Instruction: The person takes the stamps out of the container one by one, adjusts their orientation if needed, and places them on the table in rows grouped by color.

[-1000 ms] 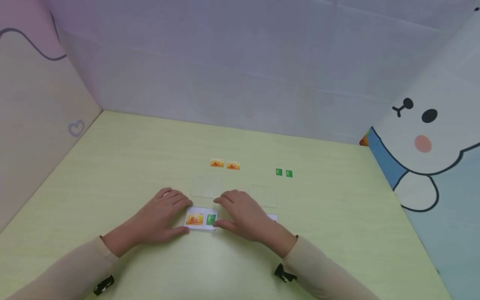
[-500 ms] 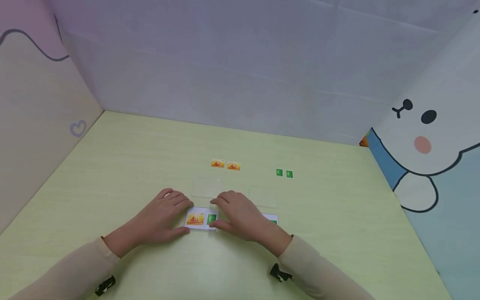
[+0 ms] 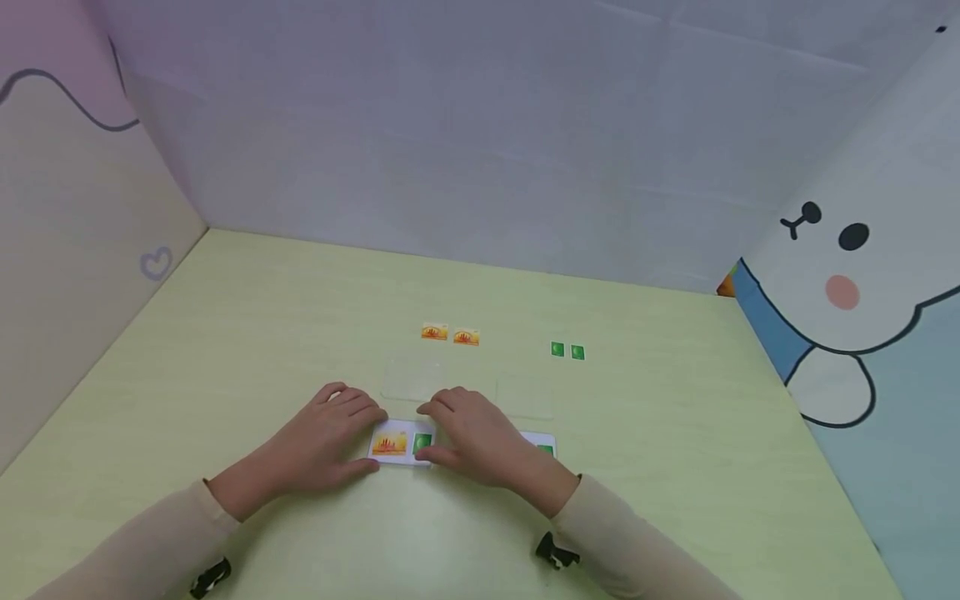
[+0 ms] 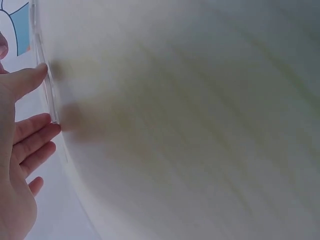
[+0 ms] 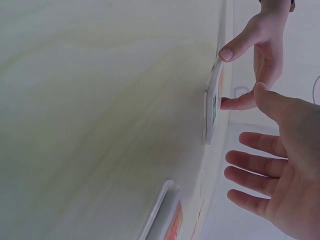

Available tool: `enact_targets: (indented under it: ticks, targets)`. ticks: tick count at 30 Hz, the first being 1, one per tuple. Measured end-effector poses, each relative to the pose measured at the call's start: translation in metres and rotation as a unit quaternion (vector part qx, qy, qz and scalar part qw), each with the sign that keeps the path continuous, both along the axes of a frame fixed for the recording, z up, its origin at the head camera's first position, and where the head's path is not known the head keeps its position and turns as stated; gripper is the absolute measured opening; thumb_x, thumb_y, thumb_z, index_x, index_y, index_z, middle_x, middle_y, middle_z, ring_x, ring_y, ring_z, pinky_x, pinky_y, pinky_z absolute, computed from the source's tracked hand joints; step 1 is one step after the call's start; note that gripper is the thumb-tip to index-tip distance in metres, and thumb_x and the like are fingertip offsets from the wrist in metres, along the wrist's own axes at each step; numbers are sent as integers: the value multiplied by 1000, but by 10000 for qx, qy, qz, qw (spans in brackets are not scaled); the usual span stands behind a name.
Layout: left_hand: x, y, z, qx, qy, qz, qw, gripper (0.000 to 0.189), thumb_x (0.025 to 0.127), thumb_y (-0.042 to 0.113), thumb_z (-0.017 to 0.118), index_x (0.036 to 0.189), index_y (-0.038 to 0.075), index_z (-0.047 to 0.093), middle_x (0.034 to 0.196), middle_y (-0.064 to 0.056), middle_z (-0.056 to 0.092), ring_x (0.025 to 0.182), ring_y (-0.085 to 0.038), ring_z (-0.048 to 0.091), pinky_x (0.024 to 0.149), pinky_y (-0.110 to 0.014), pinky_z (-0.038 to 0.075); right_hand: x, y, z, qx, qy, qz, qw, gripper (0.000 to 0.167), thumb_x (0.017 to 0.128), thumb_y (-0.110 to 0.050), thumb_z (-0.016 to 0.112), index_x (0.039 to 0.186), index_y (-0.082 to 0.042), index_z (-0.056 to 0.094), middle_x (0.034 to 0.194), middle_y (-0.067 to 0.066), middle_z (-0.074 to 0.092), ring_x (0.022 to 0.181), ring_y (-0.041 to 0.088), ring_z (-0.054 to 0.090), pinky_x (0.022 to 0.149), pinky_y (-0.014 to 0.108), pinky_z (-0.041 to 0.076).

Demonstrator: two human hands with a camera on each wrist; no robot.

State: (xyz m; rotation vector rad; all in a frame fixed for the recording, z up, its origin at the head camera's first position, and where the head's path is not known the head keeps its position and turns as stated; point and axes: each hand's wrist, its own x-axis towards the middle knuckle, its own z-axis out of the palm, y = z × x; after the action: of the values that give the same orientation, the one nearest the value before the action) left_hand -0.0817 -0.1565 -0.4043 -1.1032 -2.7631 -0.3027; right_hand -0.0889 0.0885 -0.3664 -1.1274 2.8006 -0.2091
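A flat white rectangular case with a clear rim (image 3: 397, 426) lies on the table, bearing an orange stamp-like picture (image 3: 389, 442) and a smaller green one (image 3: 422, 445). My left hand (image 3: 322, 440) pinches its left end, thumb at the near corner and fingertips at the far corner. Over the right end hovers my right hand (image 3: 480, 442), its thumb overlapping the green picture in the head view. Seen from the right wrist, that hand (image 5: 280, 170) has loosely spread fingers, holds nothing and stays apart from the case (image 5: 212, 110).
A second white case (image 3: 536, 439) is partly hidden behind the right hand. Beyond the hands lie two clear plates, one left (image 3: 413, 379) and one right (image 3: 525, 397). Farther back are two orange stamps (image 3: 450, 334) and two green stamps (image 3: 567, 351). Walls bound the table.
My right hand has shifted slightly left over the case's right end, uncovering more of the second case. The left hand keeps its hold; the head view has tilted slightly.
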Motion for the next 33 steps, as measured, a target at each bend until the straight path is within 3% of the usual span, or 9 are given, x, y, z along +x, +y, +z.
enact_targets:
  ticks: [13,23,33]
  targets:
    - [7,3,-1,174,-375,386,9984,50,76,42,76,116,15,63,114,3,67,112,-19,58,101,-49,36,-1,-2,-4,-116,-27,26,9999,52,90,-50,60,129,-15,57,124,-2,62,117,15,56,102,29,45]
    - [6,3,1,139,-424,352,9984,49,76,40,77,114,14,64,113,2,67,112,-20,58,101,-50,35,-2,-4,-8,-257,-57,-5,9997,51,90,-49,61,127,-14,58,123,-1,62,114,15,56,99,29,47]
    - [4,4,4,102,-318,300,9990,48,75,41,77,113,13,64,111,1,67,111,-20,58,100,-50,36,-4,-9,-7,-365,-444,-178,9982,51,89,-48,62,127,-14,58,123,-1,63,112,15,57,98,28,47]
